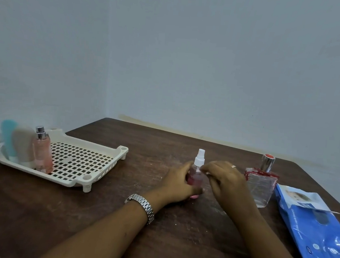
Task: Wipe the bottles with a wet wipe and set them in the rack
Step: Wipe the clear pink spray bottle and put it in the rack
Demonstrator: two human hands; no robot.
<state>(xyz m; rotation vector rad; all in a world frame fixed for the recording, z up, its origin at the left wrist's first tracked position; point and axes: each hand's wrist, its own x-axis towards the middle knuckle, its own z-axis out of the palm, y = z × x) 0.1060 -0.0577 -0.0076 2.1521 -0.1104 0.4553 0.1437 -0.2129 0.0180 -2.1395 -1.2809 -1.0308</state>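
Note:
A small pink spray bottle with a white sprayer stands upright at the middle of the table. My left hand grips its body from the left. My right hand has curled fingers, and their tips pinch the bottle's neck just under the sprayer. No wipe shows in either hand. The cream perforated rack lies at the left. At its left end stand a teal bottle, a beige bottle and a pink perfume bottle with a silver cap.
A clear square perfume bottle with red trim and a silver cap stands just right of my right hand. A blue wet wipe pack lies at the table's right edge, flap lifted. The brown table sits in a wall corner.

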